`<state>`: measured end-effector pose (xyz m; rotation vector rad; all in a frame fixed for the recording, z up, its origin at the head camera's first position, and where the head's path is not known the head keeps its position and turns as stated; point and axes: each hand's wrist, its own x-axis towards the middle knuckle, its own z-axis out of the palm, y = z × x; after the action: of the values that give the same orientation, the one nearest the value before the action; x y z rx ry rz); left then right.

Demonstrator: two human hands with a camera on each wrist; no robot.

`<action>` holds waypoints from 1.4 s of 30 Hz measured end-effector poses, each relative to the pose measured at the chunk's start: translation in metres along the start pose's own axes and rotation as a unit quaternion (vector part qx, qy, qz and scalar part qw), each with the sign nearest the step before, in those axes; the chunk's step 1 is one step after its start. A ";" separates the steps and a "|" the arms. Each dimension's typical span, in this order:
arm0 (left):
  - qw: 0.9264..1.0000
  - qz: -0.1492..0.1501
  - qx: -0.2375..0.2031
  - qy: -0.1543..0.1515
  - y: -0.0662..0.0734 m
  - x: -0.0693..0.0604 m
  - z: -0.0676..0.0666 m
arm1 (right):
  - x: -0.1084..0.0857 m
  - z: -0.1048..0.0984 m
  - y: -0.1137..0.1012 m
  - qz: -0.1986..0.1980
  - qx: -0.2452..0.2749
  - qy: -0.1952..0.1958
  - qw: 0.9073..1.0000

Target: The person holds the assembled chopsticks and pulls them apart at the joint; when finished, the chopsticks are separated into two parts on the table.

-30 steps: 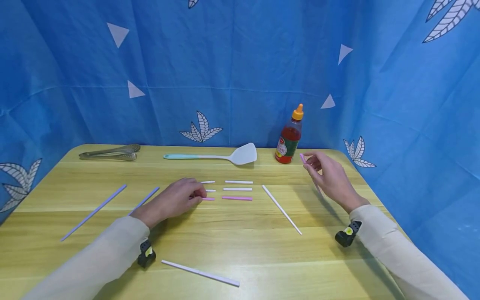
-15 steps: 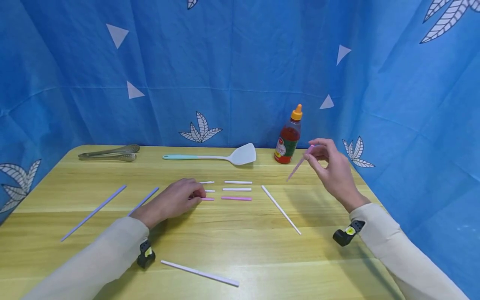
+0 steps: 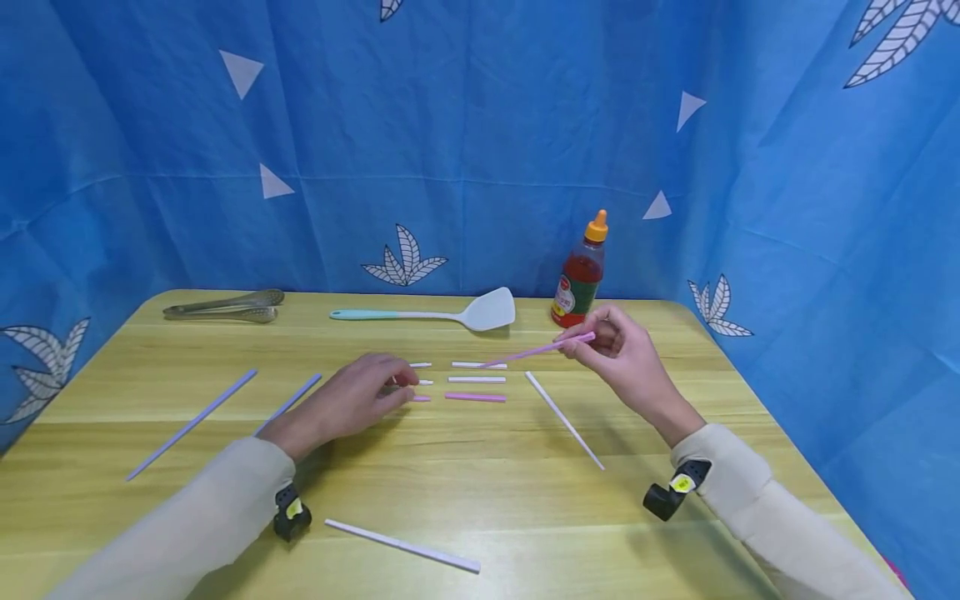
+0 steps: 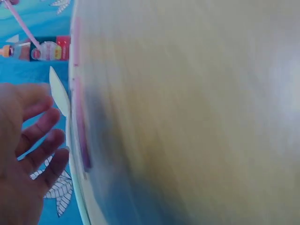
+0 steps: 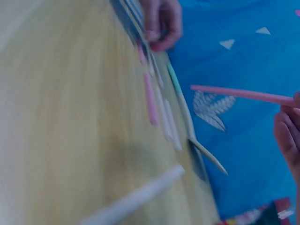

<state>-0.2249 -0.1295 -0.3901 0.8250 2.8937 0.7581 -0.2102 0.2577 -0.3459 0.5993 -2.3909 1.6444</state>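
Observation:
My right hand [image 3: 628,365] pinches one end of a thin pink stick [image 3: 525,353], its far end reaching left over the upper white stick of the row. The right wrist view shows this pink stick [image 5: 243,93] raised, held by the right hand [image 5: 289,136]. My left hand [image 3: 358,395], fingers relaxed and slightly bent, hovers over the left ends of short white and pink sticks and partly hides them. Nothing lies between the fingers of the left hand [image 4: 33,136] in its wrist view. Beside it rest a short pink stick [image 3: 476,397] and a white stick [image 3: 477,379].
A white stick [image 3: 562,419] slants on the right, a pale one [image 3: 402,546] lies in front. Two bluish sticks, one of them farthest left [image 3: 192,425], flank the left forearm. Behind are tongs [image 3: 225,307], a spatula [image 3: 489,310] and a sauce bottle [image 3: 577,283].
My right hand has moved left from beside the bottle, and the pink stick has swung from slanting downward to pointing left. My left hand has lifted slightly, its fingers parted a little.

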 end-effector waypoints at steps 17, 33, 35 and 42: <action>0.996 0.050 -0.079 -0.004 0.058 -0.012 0.007 | -0.015 0.066 0.000 0.052 0.127 -0.105 0.985; 0.994 0.083 0.051 0.051 0.064 -0.034 0.006 | -0.025 0.091 -0.005 -0.101 -0.184 -0.177 0.962; 0.993 0.086 0.062 0.047 0.064 -0.035 0.006 | -0.026 0.092 -0.006 -0.107 -0.197 -0.182 0.957; 0.989 0.120 0.063 0.056 0.058 -0.039 0.008 | -0.029 0.097 -0.007 -0.128 -0.227 -0.175 0.949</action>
<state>-0.1618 -0.1034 -0.3737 1.2008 3.0023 0.6630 -0.1738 0.1726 -0.3866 1.1230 -2.6571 0.8955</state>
